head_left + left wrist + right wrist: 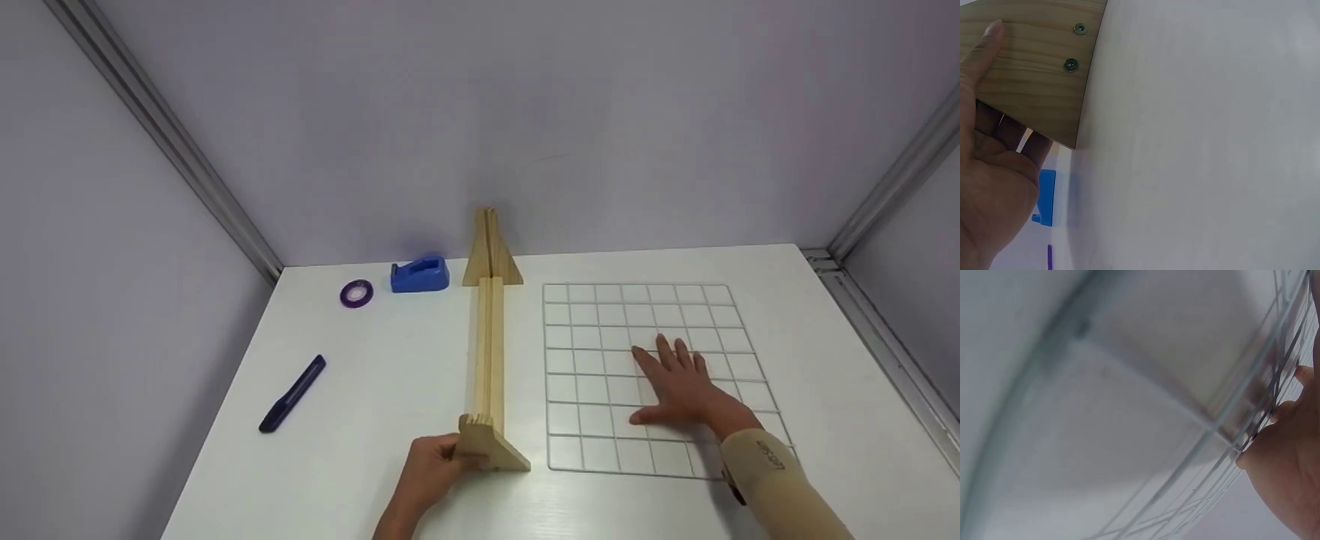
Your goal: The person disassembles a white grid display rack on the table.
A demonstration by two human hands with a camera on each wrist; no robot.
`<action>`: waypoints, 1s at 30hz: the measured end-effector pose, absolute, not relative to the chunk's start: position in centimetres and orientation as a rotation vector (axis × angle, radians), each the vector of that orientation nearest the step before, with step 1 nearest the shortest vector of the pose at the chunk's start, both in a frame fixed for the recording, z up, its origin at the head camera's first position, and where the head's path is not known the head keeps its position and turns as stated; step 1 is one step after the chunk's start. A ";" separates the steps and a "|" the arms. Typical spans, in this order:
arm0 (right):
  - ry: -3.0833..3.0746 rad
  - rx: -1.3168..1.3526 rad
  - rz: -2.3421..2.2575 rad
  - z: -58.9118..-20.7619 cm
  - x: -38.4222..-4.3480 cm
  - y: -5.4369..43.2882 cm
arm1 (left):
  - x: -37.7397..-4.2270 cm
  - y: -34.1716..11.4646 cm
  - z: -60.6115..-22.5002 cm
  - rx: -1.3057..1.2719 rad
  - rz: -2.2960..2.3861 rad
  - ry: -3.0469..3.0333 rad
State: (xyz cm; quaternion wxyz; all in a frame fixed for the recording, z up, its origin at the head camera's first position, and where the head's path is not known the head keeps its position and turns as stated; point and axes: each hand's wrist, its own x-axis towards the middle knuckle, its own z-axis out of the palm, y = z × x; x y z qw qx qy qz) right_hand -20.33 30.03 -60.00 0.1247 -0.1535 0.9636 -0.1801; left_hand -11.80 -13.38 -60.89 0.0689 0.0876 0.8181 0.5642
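In the head view my left hand [435, 466] grips the near end piece of a long wooden stand [491, 352] with grooved rails and a tapered foot at each end. The left wrist view shows my thumb lying along the outer face of that wooden end piece [1033, 67], fingers behind it, with two bolts in the wood. To the right, my right hand [682, 394] lies spread over a white wire grid panel [600, 375] on the table. In the right wrist view its fingertips [1243, 461] are right at the wires.
Left of the stand are a blue tape dispenser [420, 275], a purple roll of tape [356, 293] and a dark blue utility knife [292, 394]. The white table [360, 360] meets a wall at the back, and panels with metal rails stand at both sides.
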 end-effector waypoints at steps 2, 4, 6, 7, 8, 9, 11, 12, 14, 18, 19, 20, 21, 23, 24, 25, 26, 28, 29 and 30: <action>2.799 -0.456 -0.519 -59.8 -20.4 30.0 | -11.7 -13.4 -60.8 0.255 1.704 2.457; 2.793 -0.463 -0.509 -59.8 -20.5 30.0 | -11.7 -13.4 -60.9 0.257 1.706 2.452; 2.792 -0.476 -0.504 -59.8 -20.6 30.1 | -11.6 -13.5 -60.8 0.261 1.707 2.450; 2.793 -0.482 -0.503 -59.8 -20.6 30.1 | -11.6 -13.5 -60.8 0.260 1.710 2.446; 2.793 -0.484 -0.504 -59.8 -20.6 30.0 | -11.6 -13.5 -60.8 0.263 1.702 2.455; 2.794 -0.485 -0.499 -59.8 -20.6 30.0 | -11.6 -13.5 -60.8 0.261 1.689 2.467; 2.794 -0.485 -0.498 -59.8 -20.6 30.0 | -11.6 -13.6 -60.8 0.259 1.672 2.483; 2.793 -0.486 -0.502 -59.8 -20.6 30.0 | -11.6 -13.6 -60.8 0.261 1.665 2.493; 2.792 -0.484 -0.505 -59.8 -20.6 29.9 | -11.5 -13.6 -60.9 0.260 1.656 2.504; 2.787 -0.483 -0.504 -60.1 -20.5 29.8 | -11.3 -13.7 -60.9 0.258 1.661 2.493; 2.788 -0.484 -0.501 -60.1 -20.4 29.8 | -11.2 -13.7 -60.9 0.256 1.667 2.483; 2.787 -0.484 -0.497 -60.2 -20.5 29.8 | -11.2 -13.7 -60.9 0.257 1.677 2.472; 2.789 -0.484 -0.494 -60.2 -20.5 29.8 | -11.2 -13.7 -60.9 0.261 1.687 2.461; 2.795 -0.481 -0.495 -60.3 -20.5 29.8 | -11.3 -13.7 -60.8 0.259 1.700 2.438; 2.796 -0.479 -0.500 -60.3 -20.5 29.8 | -11.3 -13.7 -60.8 0.261 1.699 2.438; 2.795 -0.480 -0.509 -60.3 -20.4 29.8 | -11.3 -13.7 -60.8 0.265 1.695 2.440; 2.794 -0.475 -0.508 -60.4 -20.4 29.8 | -11.4 -13.7 -60.9 0.269 1.690 2.444; 2.789 -0.470 -0.505 -60.5 -20.2 29.8 | -11.4 -13.7 -61.0 0.272 1.670 2.449; 2.782 -0.468 -0.497 -60.6 -20.1 29.8 | -11.4 -13.7 -61.0 0.277 1.658 2.450; 2.774 -0.464 -0.488 -60.6 -20.0 29.9 | -11.3 -13.6 -61.1 0.281 1.645 2.453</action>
